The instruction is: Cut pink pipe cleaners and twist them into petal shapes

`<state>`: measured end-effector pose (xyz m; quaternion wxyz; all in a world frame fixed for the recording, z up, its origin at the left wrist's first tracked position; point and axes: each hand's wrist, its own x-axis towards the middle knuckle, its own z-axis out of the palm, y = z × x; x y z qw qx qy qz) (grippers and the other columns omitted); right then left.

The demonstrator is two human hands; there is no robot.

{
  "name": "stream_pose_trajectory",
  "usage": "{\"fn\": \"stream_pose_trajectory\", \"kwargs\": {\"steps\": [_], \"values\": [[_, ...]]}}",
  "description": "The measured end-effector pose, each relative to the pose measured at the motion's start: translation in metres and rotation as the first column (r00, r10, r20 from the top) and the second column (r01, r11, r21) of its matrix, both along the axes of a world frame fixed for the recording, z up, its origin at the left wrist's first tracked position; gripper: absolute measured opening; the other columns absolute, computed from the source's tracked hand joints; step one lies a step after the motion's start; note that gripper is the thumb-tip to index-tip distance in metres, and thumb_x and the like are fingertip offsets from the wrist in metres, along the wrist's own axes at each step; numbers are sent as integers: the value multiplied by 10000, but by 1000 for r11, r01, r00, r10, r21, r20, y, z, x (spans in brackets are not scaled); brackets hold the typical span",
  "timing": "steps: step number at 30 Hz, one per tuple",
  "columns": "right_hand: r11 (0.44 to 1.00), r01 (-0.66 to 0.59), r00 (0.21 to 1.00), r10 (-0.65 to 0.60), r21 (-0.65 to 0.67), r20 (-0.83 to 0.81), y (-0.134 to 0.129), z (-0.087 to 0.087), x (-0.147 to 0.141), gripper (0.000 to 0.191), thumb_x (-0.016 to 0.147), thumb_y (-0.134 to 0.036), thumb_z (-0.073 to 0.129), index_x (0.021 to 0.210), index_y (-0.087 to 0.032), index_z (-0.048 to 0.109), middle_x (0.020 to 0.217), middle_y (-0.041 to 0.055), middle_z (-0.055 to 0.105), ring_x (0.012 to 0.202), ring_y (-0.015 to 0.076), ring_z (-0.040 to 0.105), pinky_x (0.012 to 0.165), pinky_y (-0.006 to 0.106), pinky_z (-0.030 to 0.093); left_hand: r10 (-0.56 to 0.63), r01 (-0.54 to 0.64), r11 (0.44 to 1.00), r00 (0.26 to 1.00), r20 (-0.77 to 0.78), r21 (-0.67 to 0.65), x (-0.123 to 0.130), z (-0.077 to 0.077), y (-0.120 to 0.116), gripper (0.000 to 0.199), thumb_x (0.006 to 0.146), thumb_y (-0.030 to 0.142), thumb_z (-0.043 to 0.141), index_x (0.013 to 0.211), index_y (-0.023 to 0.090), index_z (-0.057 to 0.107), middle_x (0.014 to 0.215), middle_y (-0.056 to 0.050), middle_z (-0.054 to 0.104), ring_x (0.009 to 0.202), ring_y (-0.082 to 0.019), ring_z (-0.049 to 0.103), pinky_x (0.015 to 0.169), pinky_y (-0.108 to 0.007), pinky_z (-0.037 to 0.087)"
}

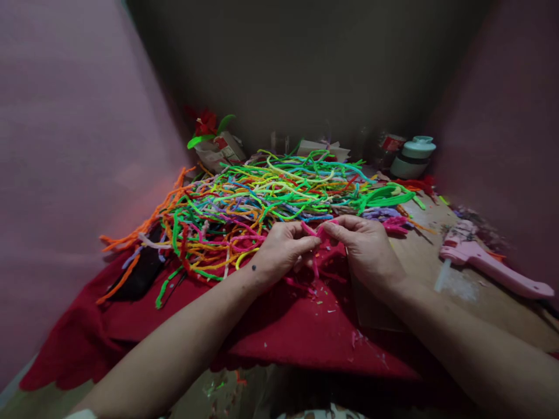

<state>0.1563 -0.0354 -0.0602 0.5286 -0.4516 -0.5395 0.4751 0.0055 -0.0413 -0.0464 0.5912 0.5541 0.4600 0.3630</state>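
Note:
Close together over the front of the table, both hands grip a bright pink pipe cleaner. My left hand is closed, thumb and fingers pinching its left part. With thumb and forefinger, my right hand pinches the pink strand on the other side. The strand crosses or bends between the fingertips, and one end hangs down; how it is joined is too small to tell. Just behind the hands lies a big tangled heap of multicoloured pipe cleaners.
A pink glue gun lies on a cardboard sheet at the right. A lidded jar stands at the back right. Red flowers and a small box are back left. Scraps dot the red tablecloth. Walls close in both sides.

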Motion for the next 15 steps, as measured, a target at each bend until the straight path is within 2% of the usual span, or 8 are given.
{"fn": "stream_pose_trajectory", "kwargs": {"steps": [3,5,9,15], "values": [[1000,1,999,-1,15,-36,1,-1,-1,127,718,-282,651,645,-179,657,623,-12,625,591,123,530,593,252,413,-24,30,998,993,115,-57,-1,-1,2,167,719,292,629,687,140,566,434,61,476,323,-31,352,341,-166,225],[999,-43,994,43,1,-104,1,-2,-2,132,731,-290,646,655,-181,654,630,-14,624,596,122,537,605,250,422,-17,29,997,987,160,-68,-2,-1,3,170,707,286,649,690,138,566,448,62,469,345,-24,343,355,-162,209],[981,-192,960,180,-38,-215,-3,-1,-6,113,727,-298,668,711,-186,661,673,-18,623,610,115,543,609,243,434,8,-6,1000,991,131,-20,-4,2,1,187,741,307,624,694,135,566,462,53,469,361,-26,324,366,-168,199],[974,-190,937,142,-124,-319,-2,-2,-8,148,702,-302,693,668,-174,628,610,-25,587,532,102,505,525,230,409,-45,42,999,994,102,27,-4,2,0,123,713,252,632,739,143,581,501,44,507,381,-41,375,379,-173,252]]}}
